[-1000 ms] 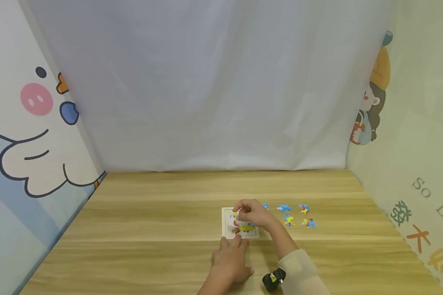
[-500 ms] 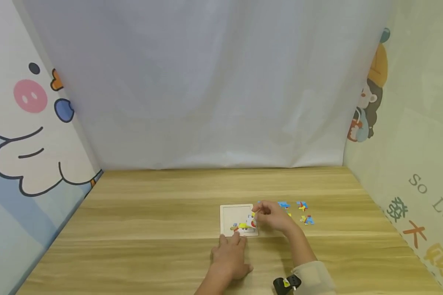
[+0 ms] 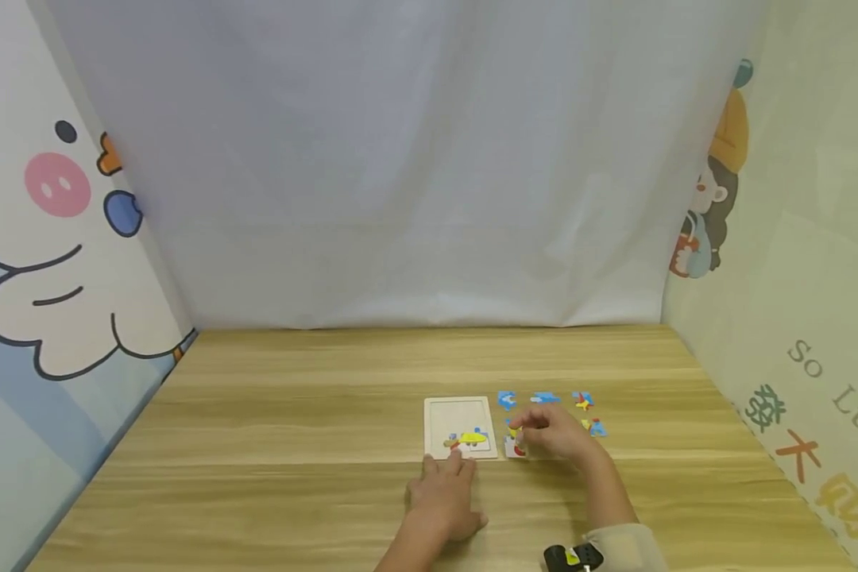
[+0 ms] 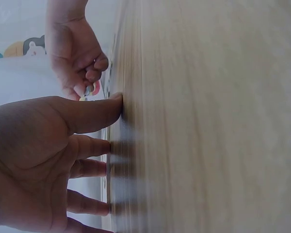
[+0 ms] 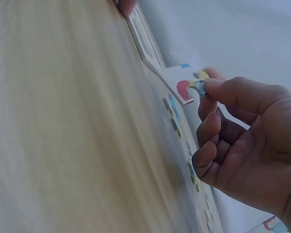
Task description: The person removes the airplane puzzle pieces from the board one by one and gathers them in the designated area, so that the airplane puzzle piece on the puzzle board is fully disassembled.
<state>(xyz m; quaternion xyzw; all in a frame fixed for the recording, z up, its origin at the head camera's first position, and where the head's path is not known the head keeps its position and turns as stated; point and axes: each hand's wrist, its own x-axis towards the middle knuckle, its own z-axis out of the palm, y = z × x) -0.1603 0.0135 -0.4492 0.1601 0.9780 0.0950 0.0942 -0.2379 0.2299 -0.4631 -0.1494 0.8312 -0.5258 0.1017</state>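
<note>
My right hand (image 3: 554, 433) pinches a white jigsaw piece (image 5: 177, 80) with red and yellow print between thumb and index finger, its other fingers curled in. In the head view the piece is just right of a square wooden puzzle tray (image 3: 454, 415). My left hand (image 3: 443, 499) rests its spread fingertips at the tray's near edge, thumb out to the right. Inside the tray, low on the right, lie joined pieces with a yellow shape (image 3: 473, 438). In the left wrist view the left hand's fingers (image 4: 89, 147) stand straight against the edge.
Several loose pieces lie right of the tray, among them a blue piece (image 3: 506, 400), a red and yellow piece (image 3: 583, 400) and another blue piece (image 3: 598, 427). The wooden table (image 3: 293, 429) ends at a white curtain (image 3: 429, 199). A black wrist device (image 3: 572, 558) sits on the right wrist.
My right hand has moved right, carrying the white piece from over the tray to beside it. The joined pieces in the tray are now more exposed. My left hand has stayed at the near edge.
</note>
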